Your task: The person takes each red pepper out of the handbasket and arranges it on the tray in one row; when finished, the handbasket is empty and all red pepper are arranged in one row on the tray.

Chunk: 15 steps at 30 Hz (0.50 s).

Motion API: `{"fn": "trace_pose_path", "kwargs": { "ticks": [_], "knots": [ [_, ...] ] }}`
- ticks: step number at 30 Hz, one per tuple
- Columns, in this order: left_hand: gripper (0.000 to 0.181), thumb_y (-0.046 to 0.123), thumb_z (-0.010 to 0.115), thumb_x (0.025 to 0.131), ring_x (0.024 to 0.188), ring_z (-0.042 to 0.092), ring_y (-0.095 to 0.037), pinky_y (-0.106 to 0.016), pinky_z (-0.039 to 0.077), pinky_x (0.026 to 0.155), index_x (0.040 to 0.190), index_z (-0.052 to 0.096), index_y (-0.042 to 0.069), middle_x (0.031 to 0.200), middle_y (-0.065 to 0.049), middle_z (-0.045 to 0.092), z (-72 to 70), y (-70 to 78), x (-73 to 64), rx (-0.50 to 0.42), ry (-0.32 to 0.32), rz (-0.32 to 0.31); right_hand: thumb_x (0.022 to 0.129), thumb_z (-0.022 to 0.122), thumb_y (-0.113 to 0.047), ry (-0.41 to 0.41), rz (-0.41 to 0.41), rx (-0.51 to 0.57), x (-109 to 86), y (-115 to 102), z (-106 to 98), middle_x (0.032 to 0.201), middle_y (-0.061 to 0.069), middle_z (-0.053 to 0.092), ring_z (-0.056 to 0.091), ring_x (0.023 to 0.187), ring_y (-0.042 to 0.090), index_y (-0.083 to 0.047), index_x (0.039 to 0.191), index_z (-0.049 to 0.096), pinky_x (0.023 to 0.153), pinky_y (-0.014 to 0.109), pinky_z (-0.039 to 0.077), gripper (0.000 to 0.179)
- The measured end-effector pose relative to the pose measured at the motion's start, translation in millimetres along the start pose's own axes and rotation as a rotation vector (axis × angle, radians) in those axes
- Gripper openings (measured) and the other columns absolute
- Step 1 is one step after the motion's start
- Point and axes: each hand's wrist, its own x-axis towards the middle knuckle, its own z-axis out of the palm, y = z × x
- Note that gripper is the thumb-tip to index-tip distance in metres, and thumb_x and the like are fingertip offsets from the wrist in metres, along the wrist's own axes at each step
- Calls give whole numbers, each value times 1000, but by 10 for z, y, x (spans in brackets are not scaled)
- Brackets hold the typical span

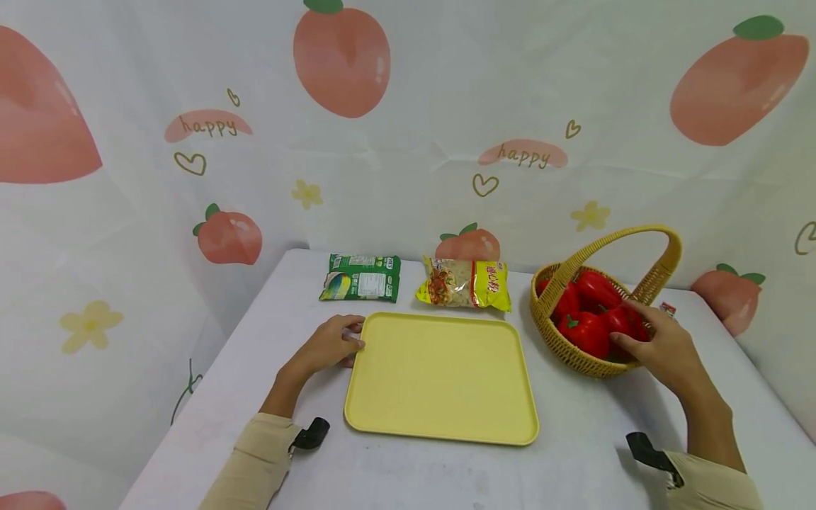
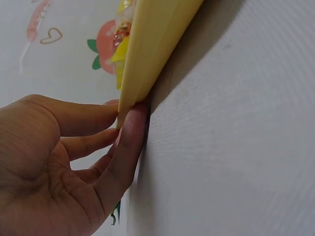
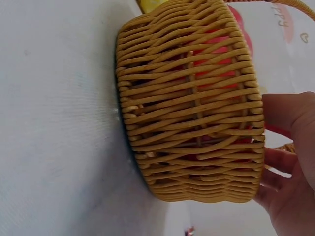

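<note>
My left hand (image 1: pixel 328 345) pinches the left rim of a pale yellow tray (image 1: pixel 446 379). In the left wrist view, the thumb and fingers (image 2: pixel 130 132) are on opposite faces of the tray's edge (image 2: pixel 135 64). At the right, my right hand (image 1: pixel 666 350) reaches over the rim of a woven basket (image 1: pixel 576 360) with a tall handle. Its thumb and fingers are spread around red vegetables, close to a red bell pepper (image 1: pixel 585 334) and a longer red one (image 1: pixel 598 289). In the right wrist view, the basket wall (image 3: pixel 197 113) hides the fingertips.
Behind the tray lie a green packet (image 1: pixel 361 278) and a yellow noodle packet (image 1: pixel 465 283). A small red item (image 1: pixel 667 309) sits right of the basket. The white table (image 1: pixel 395 474) meets a fruit-printed cloth (image 1: pixel 408 156) at its back edge.
</note>
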Motion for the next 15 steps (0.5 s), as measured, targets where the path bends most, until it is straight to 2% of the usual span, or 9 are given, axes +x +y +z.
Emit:
{"fn": "trace_pose_path", "kwargs": {
  "ticks": [4,6,8,9,11,13,15],
  "knots": [
    [58,7,69,97,110,67,-26,-31,64,76,151,52,-4,139,-21,60,3,3,0,-1,-4,-6,99,72,-28,76,-25,27,-42,-33,-37,148,41,42,44,125,63,2,159,41,91,79,51,74],
    [57,8,69,97,109,67,-26,-31,63,77,151,53,-4,139,-21,60,3,3,0,8,-2,-7,98,73,-26,113,-38,37,-60,-59,-65,147,40,40,43,124,62,1,159,42,85,75,56,73],
    [57,8,69,98,108,67,-25,-31,63,77,151,53,-3,138,-20,60,3,4,0,16,-2,-10,97,73,-24,144,-52,55,-77,-86,-99,146,39,39,44,124,59,-1,159,43,80,52,64,73],
    [57,9,69,98,107,67,-25,-31,63,77,151,53,-3,138,-20,60,3,4,1,19,-3,-11,96,74,-23,159,-63,61,-86,-102,-119,146,38,39,43,123,55,-2,159,44,78,37,63,73],
    [57,9,69,98,106,66,-24,-30,63,76,152,52,-3,138,-20,59,5,4,1,14,-4,-13,95,74,-22,183,-82,83,-106,-137,-159,144,35,39,44,123,40,-3,158,47,76,13,50,71],
    [57,8,68,98,106,66,-25,-29,64,74,152,52,-3,139,-21,58,5,2,3,1,-10,-14,94,75,-21,203,-101,111,-128,-184,-194,141,29,41,41,122,19,-5,156,50,73,0,36,68],
    [58,8,68,99,106,67,-25,-29,64,72,152,51,-3,140,-21,58,4,-1,2,-12,-11,-15,94,76,-20,217,-124,142,-148,-245,-220,139,23,43,35,118,4,-5,153,53,77,-4,35,65]
  ]
}}
